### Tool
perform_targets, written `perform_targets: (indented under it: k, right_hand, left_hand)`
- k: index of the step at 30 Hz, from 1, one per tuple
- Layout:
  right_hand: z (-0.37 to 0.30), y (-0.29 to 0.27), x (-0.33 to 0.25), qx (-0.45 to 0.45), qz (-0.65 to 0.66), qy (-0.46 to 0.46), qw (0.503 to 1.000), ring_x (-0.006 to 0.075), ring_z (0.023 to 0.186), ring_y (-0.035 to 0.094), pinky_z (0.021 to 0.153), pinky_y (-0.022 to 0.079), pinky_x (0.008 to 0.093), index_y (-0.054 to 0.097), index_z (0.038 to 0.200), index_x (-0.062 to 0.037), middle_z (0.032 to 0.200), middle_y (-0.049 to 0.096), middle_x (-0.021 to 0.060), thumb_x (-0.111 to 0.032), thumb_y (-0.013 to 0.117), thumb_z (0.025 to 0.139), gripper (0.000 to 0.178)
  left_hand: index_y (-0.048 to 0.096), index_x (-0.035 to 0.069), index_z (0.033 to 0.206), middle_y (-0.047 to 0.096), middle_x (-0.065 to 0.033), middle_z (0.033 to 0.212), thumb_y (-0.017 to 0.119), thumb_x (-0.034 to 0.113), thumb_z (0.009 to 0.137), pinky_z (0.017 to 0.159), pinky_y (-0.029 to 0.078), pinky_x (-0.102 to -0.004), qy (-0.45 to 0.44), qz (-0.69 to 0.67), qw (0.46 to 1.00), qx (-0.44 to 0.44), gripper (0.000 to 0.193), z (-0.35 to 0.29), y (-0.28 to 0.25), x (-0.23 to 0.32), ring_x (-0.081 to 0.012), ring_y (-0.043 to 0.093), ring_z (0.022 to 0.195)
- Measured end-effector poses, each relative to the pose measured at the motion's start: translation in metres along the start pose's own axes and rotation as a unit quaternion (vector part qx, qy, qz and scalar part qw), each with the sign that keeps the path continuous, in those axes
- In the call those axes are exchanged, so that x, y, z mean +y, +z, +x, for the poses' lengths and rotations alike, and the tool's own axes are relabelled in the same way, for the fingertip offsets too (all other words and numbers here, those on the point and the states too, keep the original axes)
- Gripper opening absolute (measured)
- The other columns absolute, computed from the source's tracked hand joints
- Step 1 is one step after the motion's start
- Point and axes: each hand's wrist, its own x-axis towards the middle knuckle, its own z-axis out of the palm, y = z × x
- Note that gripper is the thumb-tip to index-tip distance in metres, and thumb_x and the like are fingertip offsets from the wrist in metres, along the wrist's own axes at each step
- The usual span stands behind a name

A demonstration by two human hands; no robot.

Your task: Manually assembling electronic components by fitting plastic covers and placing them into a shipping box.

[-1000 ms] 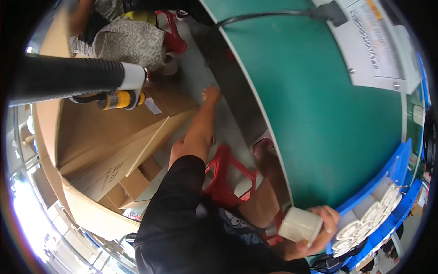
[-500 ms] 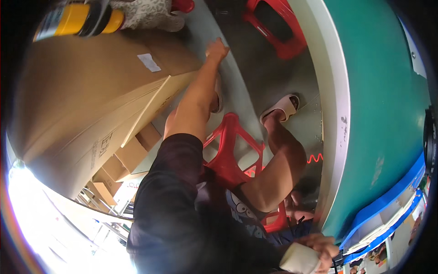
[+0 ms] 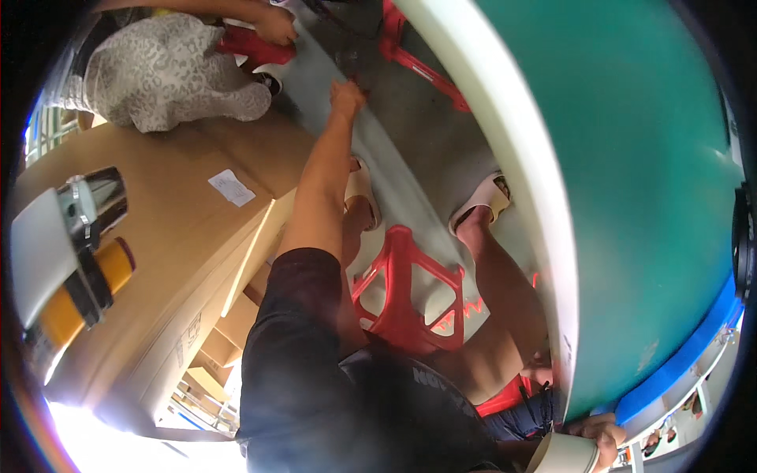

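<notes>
My left hand [image 3: 347, 98] reaches out over the floor at the end of a straight arm, fingers curled closed. Whatever may be in those fingers is too small to make out. At the lower right, my right hand [image 3: 601, 438] wraps around a pale, off-white cylinder [image 3: 563, 454] with a rounded rim, which could be a cup or a roll. That hand is close to the edge of a green-topped table [image 3: 631, 197], and the picture's lower edge cuts off part of the cylinder.
A large cardboard box [image 3: 158, 197] stands at the left, near a yellow-and-white device [image 3: 59, 268]. Beyond it are a co-worker's patterned clothing [image 3: 169, 75] and hand [image 3: 276, 25]. A red stool [image 3: 398, 292] stands between my legs; a blue tray edge [image 3: 678, 370] lies right.
The view has shifted, bringing the co-worker's arm and more patterned clothing into sight. My left hand appears lower and further left; my right hand, with the cylinder, appears further right.
</notes>
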Motion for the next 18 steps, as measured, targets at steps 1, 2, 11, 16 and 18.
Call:
perform_targets:
  k: [1,2,11,16,18]
  right_hand:
    - [-0.002,0.000,0.000,0.015,-0.016,0.008,1.000,0.0302,0.066,0.055,0.049,0.051,0.0373,0.047,0.123,0.0045,0.090,0.050,0.0212,-0.034,0.049,0.095,0.048]
    - [-0.004,0.000,-0.001,0.032,-0.022,0.011,0.999,0.0300,0.065,0.054,0.047,0.050,0.0371,0.048,0.121,0.0041,0.090,0.049,0.0212,-0.035,0.048,0.095,0.048]
    - [0.002,0.016,0.001,0.086,-0.011,0.023,0.996,0.0188,0.063,0.047,0.044,0.038,0.0244,0.051,0.129,-0.0023,0.084,0.045,0.0111,-0.044,0.054,0.092,0.056]
    - [0.016,0.025,0.003,0.071,0.053,0.021,0.996,0.0209,0.059,0.052,0.045,0.043,0.0293,0.046,0.122,0.0017,0.087,0.048,0.0143,-0.066,0.066,0.077,0.084]
    - [0.020,0.038,-0.013,0.152,0.088,0.009,0.984,0.0206,0.058,0.051,0.047,0.041,0.0292,0.049,0.119,0.0050,0.088,0.050,0.0162,-0.066,0.061,0.080,0.082]
  left_hand:
    - [0.048,0.016,0.135,0.034,-0.0232,0.142,0.069,0.043,0.081,0.104,0.040,-0.0448,0.122,0.020,0.968,0.216,0.063,0.033,0.055,-0.003,-0.0399,0.039,0.130]
    - [0.047,0.017,0.137,0.029,-0.0235,0.147,0.069,0.043,0.081,0.104,0.040,-0.0451,0.233,0.031,0.873,0.427,0.065,0.053,0.088,-0.013,-0.0396,0.037,0.133]
    - [0.065,-0.001,0.115,0.064,-0.0210,0.117,0.060,0.041,0.085,0.099,0.046,-0.0428,0.278,0.111,0.872,0.388,0.052,0.084,0.141,-0.013,-0.0381,0.058,0.114]
    - [0.065,-0.001,0.115,0.061,-0.0224,0.122,0.057,0.041,0.086,0.097,0.047,-0.0426,0.350,0.122,0.860,0.352,0.051,0.132,0.145,-0.036,-0.0379,0.057,0.114]
    - [0.064,-0.002,0.114,0.060,-0.0234,0.122,0.057,0.040,0.086,0.098,0.045,-0.0424,0.348,0.150,0.811,0.446,0.052,0.139,0.127,-0.068,-0.0385,0.057,0.114]
